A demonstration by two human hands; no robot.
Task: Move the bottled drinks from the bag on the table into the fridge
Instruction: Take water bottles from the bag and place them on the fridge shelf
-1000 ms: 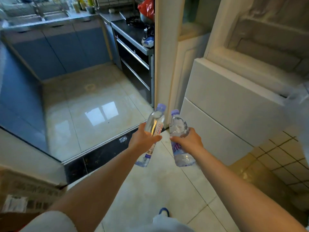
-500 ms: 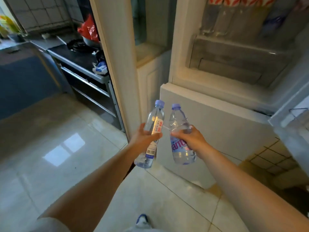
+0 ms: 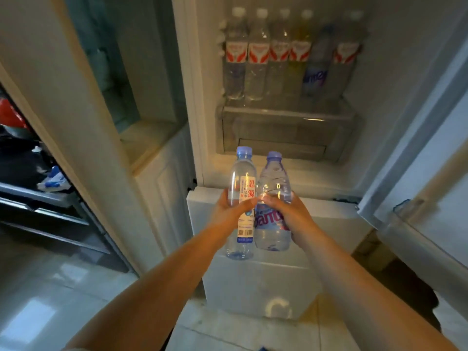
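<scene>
Standing before the open white fridge (image 3: 395,158), the person holds one drink in each hand. The left hand (image 3: 228,214) curls its grip round a slim clear plastic bottle with a blue cap and white label (image 3: 241,198); the right hand (image 3: 291,214) wraps a stouter clear bottle with a purple cap and purple label (image 3: 272,203). The two bottles touch side by side, upright, below the shelf. That shelf's row of standing bottles (image 3: 286,57) looks nearly full, so pushing these in could likely topple a neighbour or leave one teetering at the edge.
</scene>
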